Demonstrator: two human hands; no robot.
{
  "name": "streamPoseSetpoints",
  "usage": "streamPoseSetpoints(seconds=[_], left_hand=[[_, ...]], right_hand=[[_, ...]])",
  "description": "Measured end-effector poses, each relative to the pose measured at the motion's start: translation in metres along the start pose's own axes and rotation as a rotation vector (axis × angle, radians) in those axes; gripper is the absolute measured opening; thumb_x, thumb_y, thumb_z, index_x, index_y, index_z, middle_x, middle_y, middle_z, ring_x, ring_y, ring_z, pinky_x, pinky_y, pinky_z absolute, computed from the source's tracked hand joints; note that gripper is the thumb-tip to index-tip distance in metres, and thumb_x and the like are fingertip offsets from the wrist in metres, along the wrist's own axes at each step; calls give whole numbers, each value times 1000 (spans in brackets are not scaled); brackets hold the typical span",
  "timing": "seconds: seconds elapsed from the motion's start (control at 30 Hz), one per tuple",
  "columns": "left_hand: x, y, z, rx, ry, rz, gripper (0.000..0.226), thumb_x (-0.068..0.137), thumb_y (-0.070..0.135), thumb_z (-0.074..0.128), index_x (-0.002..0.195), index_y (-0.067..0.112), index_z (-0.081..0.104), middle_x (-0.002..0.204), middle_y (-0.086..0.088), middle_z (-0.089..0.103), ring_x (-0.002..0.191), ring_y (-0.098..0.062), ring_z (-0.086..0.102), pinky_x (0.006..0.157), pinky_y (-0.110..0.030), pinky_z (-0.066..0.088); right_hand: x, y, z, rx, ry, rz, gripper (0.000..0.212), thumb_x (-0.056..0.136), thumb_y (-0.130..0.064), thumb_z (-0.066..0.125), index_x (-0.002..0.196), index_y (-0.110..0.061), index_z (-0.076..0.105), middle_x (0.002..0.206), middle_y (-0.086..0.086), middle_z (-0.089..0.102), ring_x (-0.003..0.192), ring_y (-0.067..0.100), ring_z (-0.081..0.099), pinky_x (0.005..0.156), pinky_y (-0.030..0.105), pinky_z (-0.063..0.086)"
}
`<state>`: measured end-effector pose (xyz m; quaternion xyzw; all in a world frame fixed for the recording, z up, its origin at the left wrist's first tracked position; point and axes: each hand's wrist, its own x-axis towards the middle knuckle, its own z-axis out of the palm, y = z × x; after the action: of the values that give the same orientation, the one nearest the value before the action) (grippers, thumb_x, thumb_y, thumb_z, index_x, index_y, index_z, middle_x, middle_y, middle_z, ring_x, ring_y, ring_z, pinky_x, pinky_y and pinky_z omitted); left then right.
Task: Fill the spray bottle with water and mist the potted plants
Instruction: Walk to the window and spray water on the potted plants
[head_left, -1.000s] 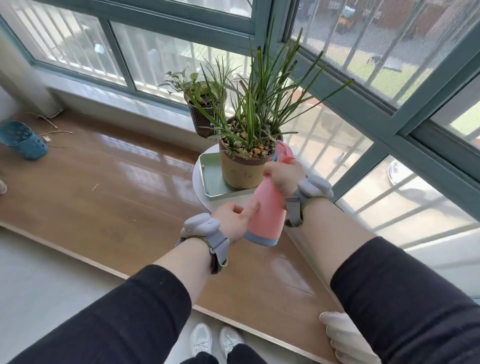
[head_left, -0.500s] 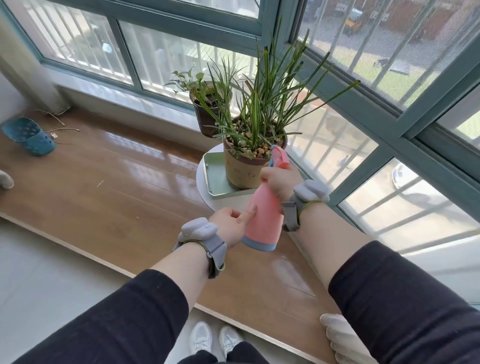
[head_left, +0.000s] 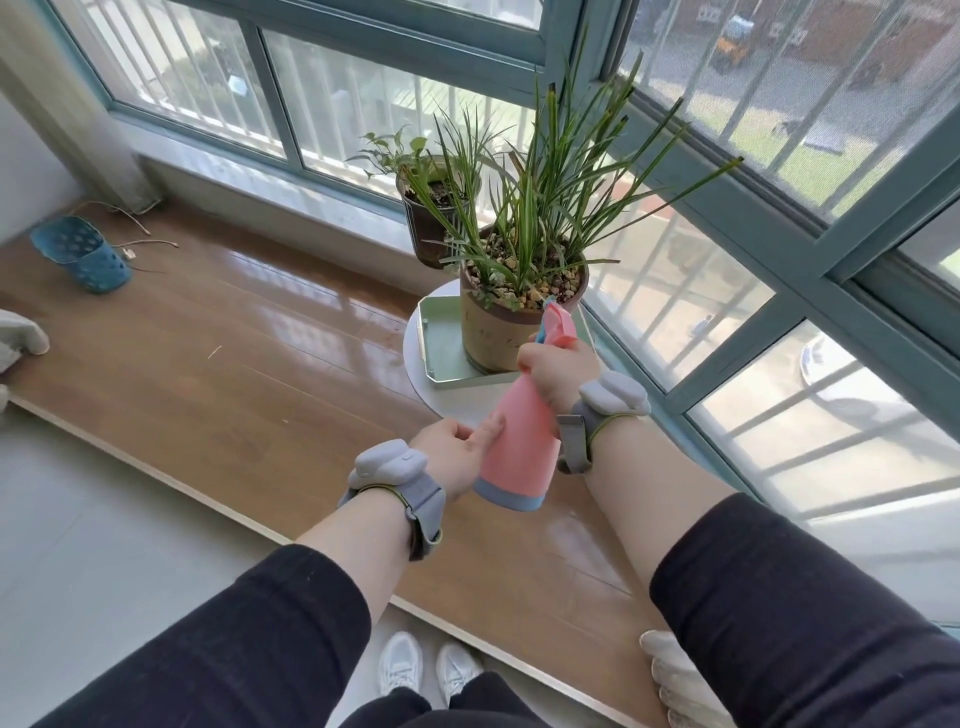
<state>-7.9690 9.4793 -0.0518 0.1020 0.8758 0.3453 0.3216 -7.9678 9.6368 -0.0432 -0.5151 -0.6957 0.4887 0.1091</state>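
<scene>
Our right hand grasps the bottle at its neck, nozzle just beside the front pot. Our left hand, fingers loosely curled, touches the bottle's side with its forefinger, above the surface.

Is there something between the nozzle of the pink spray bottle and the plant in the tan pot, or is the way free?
Nothing visible stands between them. The spray bottle, held by the right hand, has its nozzle right at the rim of the tan pot, pointing toward the grassy leaves. The left hand touches the bottle's side.
</scene>
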Motion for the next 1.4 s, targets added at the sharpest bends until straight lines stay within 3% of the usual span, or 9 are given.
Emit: streamPoseSetpoints(seconds=[0.23, 0.57, 0.67, 0.8, 0.93, 1.03, 1.1, 1.2, 1.4], left_hand=[[-2, -3, 3, 10, 9, -3, 53, 83, 69, 44, 87, 19, 62, 73, 4, 58, 78, -22, 56, 66, -30, 37], [-6, -7, 3, -4, 22, -44, 51, 84, 69, 45, 84, 20, 60, 75, 1, 61, 77, -23, 58, 63, -30, 39], [-6, -11, 0, -20, 37, -54, 50, 83, 69, 44, 81, 21, 59, 75, 1, 61, 76, -22, 57, 63, -30, 38], [-6, -13, -8, -12, 20, -43, 49, 85, 67, 44, 79, 20, 57, 68, 5, 57, 70, -19, 54, 53, -29, 34], [-3, -16, -18, -15, 22, -40, 49, 86, 65, 46, 84, 18, 60, 67, 7, 56, 69, -17, 53, 50, -26, 32], [2, -21, -28, -25, 1, -30, 48, 86, 64, 46, 79, 19, 59, 66, 6, 55, 68, -18, 52, 51, -27, 32], [9, -25, -37, -22, -17, -12, 48, 86, 63, 46, 64, 21, 48, 61, 6, 49, 59, -14, 45, 49, -28, 28], [20, -33, -55, -2, -58, 21, 48, 87, 62, 47, 63, 21, 46, 60, 6, 46, 56, -10, 41, 49, -27, 26], [48, -54, -110, 56, -158, 105, 44, 86, 64, 48, 71, 23, 53, 63, 8, 51, 56, -7, 45, 48, -25, 30]], right_hand=[[-3, 3, -7, -27, -94, -4, 12, 65, -11, 60, 60, -18, 51, 57, -5, 46, 50, 15, 40, 52, 26, 33], [-8, 5, 4, 33, -85, 8, 9, 51, -17, 60, 57, -22, 55, 51, -13, 48, 48, 8, 45, 47, 22, 31], [-8, 5, 9, 57, -159, -18, 33, 43, -22, 53, 74, -23, 64, 62, -13, 55, 55, 10, 50, 54, 23, 38], [-8, 3, 23, 77, -86, 27, 19, 38, -21, 51, 52, -26, 62, 43, -13, 51, 54, 15, 48, 61, 28, 43], [-9, 1, 36, 42, -33, 20, 37, 35, -25, 52, 52, -58, 54, 37, -31, 46, 47, 10, 47, 50, 21, 39], [-7, 0, 48, 18, 0, 13, 46, 33, -29, 51, 61, -66, 51, 43, -42, 44, 47, 6, 49, 45, 20, 33], [-7, -3, 56, 20, 38, 8, 43, 34, -29, 51, 61, -61, 54, 42, -38, 46, 46, 8, 49, 46, 20, 35], [-16, -16, 65, 6, 61, 49, 22, 35, -27, 52, 56, -23, 61, 39, -11, 52, 46, 10, 47, 48, 22, 35], [-45, -46, 87, -6, 42, 85, 24, 59, -23, 58, 82, -20, 62, 66, -10, 54, 59, 10, 50, 50, 25, 32]])
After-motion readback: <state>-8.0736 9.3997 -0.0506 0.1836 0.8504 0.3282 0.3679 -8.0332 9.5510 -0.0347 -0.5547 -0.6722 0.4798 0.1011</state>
